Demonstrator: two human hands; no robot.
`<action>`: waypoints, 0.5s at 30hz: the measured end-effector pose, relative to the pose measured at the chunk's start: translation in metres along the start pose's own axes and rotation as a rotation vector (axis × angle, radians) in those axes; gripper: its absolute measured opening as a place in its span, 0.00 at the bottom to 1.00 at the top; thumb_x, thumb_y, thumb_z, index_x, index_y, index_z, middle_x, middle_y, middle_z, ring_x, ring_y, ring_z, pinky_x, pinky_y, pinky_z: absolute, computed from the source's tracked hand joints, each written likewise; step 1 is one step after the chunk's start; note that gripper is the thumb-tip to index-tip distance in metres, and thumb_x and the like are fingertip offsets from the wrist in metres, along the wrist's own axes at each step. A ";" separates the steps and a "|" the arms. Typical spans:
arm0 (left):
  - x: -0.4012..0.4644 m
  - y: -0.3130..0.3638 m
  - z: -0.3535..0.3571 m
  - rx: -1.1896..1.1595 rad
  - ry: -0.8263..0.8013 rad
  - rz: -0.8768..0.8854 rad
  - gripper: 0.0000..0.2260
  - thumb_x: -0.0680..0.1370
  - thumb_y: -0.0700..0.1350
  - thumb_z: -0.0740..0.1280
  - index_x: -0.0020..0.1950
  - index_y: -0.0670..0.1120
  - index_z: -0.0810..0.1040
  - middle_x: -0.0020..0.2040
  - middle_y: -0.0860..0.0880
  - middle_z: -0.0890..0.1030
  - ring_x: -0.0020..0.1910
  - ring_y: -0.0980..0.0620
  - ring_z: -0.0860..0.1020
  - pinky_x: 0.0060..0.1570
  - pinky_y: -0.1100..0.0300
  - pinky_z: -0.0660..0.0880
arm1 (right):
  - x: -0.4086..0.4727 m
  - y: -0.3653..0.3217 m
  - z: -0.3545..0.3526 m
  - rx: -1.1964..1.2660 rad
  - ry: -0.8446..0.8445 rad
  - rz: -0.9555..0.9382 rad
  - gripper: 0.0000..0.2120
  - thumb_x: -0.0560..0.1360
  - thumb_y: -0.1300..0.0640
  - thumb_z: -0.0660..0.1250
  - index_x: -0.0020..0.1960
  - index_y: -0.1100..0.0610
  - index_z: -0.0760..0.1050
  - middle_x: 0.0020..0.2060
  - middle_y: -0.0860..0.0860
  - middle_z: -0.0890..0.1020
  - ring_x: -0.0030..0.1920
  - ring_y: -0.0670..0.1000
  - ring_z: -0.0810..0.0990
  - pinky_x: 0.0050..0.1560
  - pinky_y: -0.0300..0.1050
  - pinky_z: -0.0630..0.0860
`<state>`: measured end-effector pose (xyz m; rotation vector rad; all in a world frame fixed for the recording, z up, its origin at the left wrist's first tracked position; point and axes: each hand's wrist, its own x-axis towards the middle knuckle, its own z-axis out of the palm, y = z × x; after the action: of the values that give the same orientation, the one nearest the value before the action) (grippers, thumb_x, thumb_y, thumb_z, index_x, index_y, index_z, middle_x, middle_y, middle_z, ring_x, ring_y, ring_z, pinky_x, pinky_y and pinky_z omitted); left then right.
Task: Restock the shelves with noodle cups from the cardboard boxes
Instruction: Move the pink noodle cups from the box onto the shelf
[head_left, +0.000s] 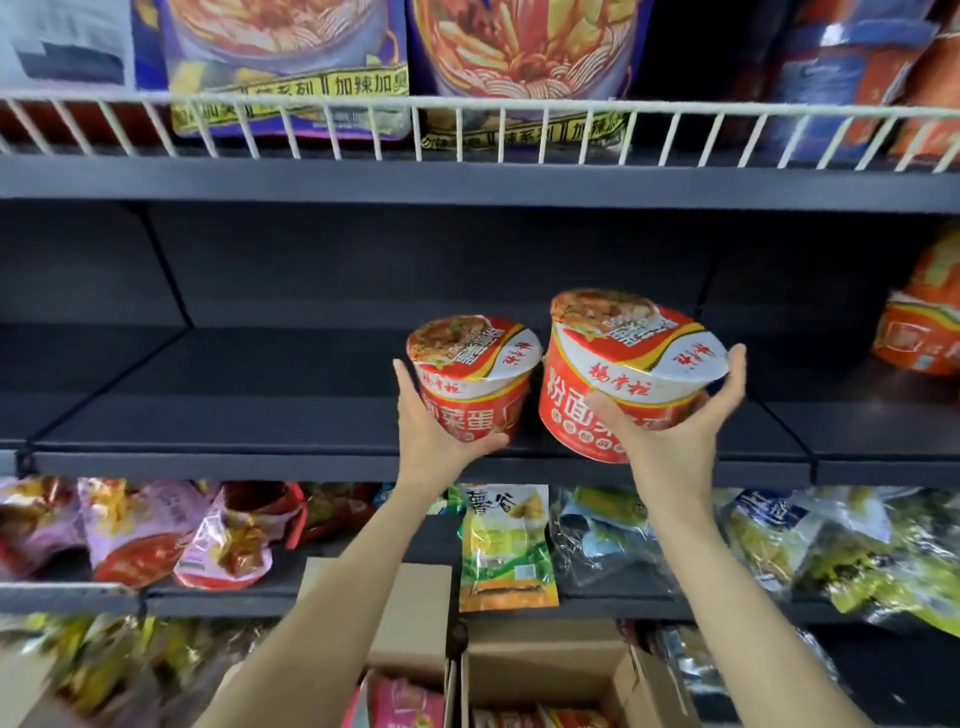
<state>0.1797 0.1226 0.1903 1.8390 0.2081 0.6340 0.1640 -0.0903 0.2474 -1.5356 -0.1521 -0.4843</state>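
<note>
Two red noodle cups with white lids are held up at the front of the dark middle shelf (208, 415). My left hand (436, 431) grips the smaller-looking left cup (470, 374) from below and from its left side. My right hand (680, 415) grips the right cup (618, 364), thumb across its front and fingers round its right rim. Both cups tilt toward me. Whether their bases touch the shelf I cannot tell. Open cardboard boxes (561, 670) sit below, with more red cups (550, 719) showing inside.
More red cups (919, 322) stand at the shelf's far right. The left part of the middle shelf holds nothing. A white wire rail (467, 111) fronts the upper shelf of noodle bags (291, 62). Snack bags (509, 545) crowd the lower shelf.
</note>
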 end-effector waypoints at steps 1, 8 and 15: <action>0.002 -0.002 0.005 0.015 -0.009 0.024 0.65 0.54 0.61 0.81 0.76 0.60 0.37 0.76 0.51 0.57 0.75 0.50 0.59 0.72 0.43 0.61 | -0.002 -0.006 0.000 0.016 0.000 -0.017 0.59 0.58 0.46 0.79 0.74 0.36 0.41 0.70 0.43 0.63 0.69 0.44 0.66 0.68 0.50 0.67; -0.003 0.001 0.010 0.048 0.089 0.058 0.58 0.55 0.62 0.80 0.75 0.58 0.49 0.70 0.54 0.67 0.68 0.52 0.69 0.64 0.47 0.72 | 0.016 -0.045 0.051 -0.004 -0.104 -0.127 0.55 0.55 0.44 0.79 0.75 0.51 0.54 0.66 0.45 0.71 0.63 0.40 0.73 0.58 0.32 0.73; -0.009 -0.005 -0.047 0.137 0.147 0.069 0.56 0.57 0.64 0.79 0.75 0.59 0.48 0.71 0.54 0.65 0.68 0.54 0.68 0.63 0.52 0.71 | 0.001 -0.035 0.155 -0.024 -0.257 -0.061 0.54 0.61 0.39 0.77 0.76 0.46 0.47 0.70 0.46 0.68 0.67 0.47 0.71 0.62 0.45 0.74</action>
<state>0.1488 0.1592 0.1942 1.9388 0.2925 0.8211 0.1829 0.0629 0.2871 -1.6172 -0.3941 -0.3356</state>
